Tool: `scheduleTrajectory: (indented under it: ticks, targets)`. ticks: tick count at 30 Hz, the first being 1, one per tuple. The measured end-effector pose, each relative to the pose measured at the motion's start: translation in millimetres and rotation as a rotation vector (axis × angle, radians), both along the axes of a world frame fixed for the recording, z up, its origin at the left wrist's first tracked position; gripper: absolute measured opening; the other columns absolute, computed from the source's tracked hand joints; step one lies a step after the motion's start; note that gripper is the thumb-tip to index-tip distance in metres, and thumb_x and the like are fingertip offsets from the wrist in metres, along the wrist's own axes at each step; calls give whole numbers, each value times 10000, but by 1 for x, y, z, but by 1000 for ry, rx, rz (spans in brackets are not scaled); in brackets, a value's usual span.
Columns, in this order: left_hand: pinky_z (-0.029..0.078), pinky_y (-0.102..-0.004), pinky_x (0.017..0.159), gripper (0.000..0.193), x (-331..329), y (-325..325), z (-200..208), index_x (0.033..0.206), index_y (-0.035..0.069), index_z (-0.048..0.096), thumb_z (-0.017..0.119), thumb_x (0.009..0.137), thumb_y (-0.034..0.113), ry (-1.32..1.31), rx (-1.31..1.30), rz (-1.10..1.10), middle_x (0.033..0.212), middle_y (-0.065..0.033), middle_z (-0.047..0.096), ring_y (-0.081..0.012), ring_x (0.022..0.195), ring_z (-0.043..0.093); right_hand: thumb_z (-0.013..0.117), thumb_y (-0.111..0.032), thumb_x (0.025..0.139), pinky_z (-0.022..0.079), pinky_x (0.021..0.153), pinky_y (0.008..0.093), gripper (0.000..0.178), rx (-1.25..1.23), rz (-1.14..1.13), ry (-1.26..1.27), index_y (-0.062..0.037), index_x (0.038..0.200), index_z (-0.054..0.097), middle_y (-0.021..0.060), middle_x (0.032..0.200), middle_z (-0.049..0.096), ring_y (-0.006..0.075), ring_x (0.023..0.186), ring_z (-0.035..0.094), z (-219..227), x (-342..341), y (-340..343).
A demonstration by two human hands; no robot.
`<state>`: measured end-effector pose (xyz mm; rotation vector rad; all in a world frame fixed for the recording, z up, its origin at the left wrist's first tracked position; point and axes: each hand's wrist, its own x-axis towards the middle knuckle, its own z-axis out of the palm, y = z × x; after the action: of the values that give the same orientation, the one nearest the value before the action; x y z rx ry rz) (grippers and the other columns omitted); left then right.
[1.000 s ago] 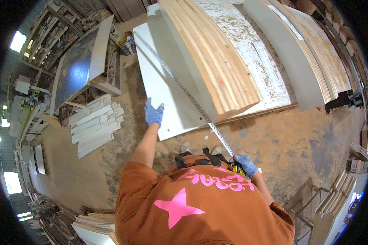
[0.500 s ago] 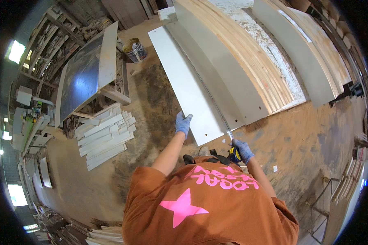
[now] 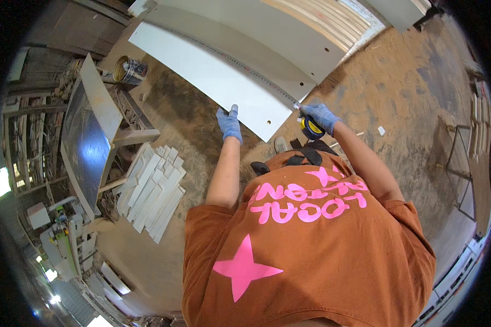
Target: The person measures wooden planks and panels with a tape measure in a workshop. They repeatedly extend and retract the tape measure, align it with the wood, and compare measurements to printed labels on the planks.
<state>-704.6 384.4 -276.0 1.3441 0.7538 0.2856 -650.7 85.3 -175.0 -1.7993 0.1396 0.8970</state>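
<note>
A long white board (image 3: 213, 79) with a hole near its near end lies in front of me, slanting from far left to near right. My left hand (image 3: 230, 125), in a blue-grey glove, grips its left edge near that end. My right hand (image 3: 323, 115), gloved alike, is closed round a black and yellow tape measure (image 3: 311, 131) just beyond the board's near right corner. From the case the metal tape blade (image 3: 247, 69) runs out along the board's right side toward its far end. My right fingers partly cover the case.
Beside the board rises a pale panel (image 3: 305, 38) with holes, and behind it wooden-edged boards (image 3: 316, 16). A bucket (image 3: 131, 71), a dark-topped table (image 3: 90, 136) and a pile of white strips (image 3: 153, 188) stand left. At right is a metal frame (image 3: 461, 174).
The view has swung, so the board lies more crosswise and higher in the picture. Both hands keep their holds, on the board's edge and the tape measure; the blade stays stretched out.
</note>
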Motion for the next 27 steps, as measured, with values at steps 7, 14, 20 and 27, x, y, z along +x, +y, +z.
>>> scheduleTrajectory:
  ticks: [7,14,20,27]
  targets:
    - [470,-329,752,453,3,1,-19,1212,31,462,667,821,131,74,119,160,1069,-65,589,-195,877,570,579,-470,850,465,690,299,478,-84,65,14,-9,909,693,79,818,656,144,719,577,9,-3,-8]
    - [479,-320,646,543,3,2,-14,1282,61,410,676,817,144,12,60,76,1074,-60,587,-170,841,575,603,-462,841,448,643,297,462,-65,27,2,-19,937,691,44,765,627,126,684,545,-1,-4,-10]
    - [441,-351,899,695,-1,8,-9,1343,-53,309,703,809,154,79,30,59,1240,-171,494,-245,1055,520,612,-491,821,447,645,304,500,-89,20,9,-14,950,687,42,756,621,125,679,538,-8,-6,-4]
    - [437,-357,915,712,0,2,4,1355,-50,294,700,812,163,110,38,33,1259,-174,484,-260,1068,517,601,-491,820,450,657,317,480,-69,8,12,-21,875,684,59,760,626,149,682,548,-17,-8,-7]
